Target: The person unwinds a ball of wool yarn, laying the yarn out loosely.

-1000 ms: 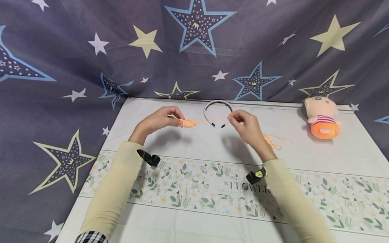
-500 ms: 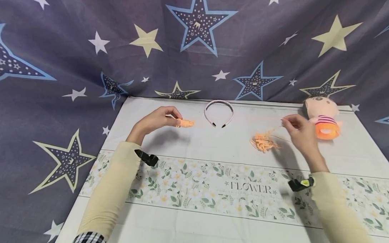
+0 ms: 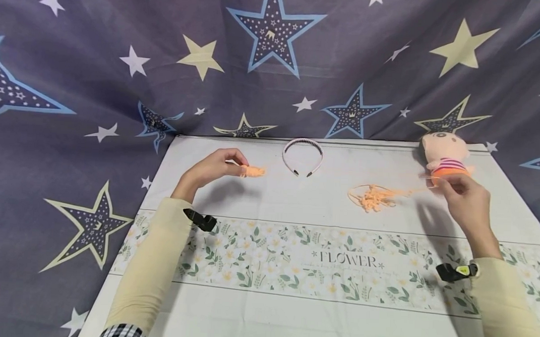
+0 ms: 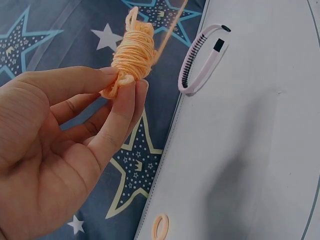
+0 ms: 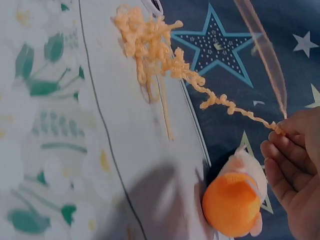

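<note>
Between its thumb and fingers, my left hand (image 3: 217, 165) pinches one end of a small wound bundle of orange yarn (image 4: 134, 52), held above the table. A strand runs from that bundle across to my right hand (image 3: 467, 197), far to the right, whose thumb and forefinger pinch the yarn. From the right fingertips a crinkled length of yarn (image 5: 227, 104) leads back to a loose, tangled yarn heap (image 3: 372, 198) on the table. In the head view the right hand partly overlaps the lower part of a plush doll (image 3: 446, 152).
A pale pink headband (image 3: 303, 141) lies near the table's back edge, between the hands. The white table cover (image 3: 265, 317) carries a floral band. A star-patterned cloth (image 3: 272, 104) hangs behind. In the left wrist view a small pale-orange ring (image 4: 160, 227) lies near the table edge.
My right hand has moved far to the right, drawing the yarn out into a long strand and uncovering the loose heap. My left hand, still holding the bundle, has shifted slightly left.
</note>
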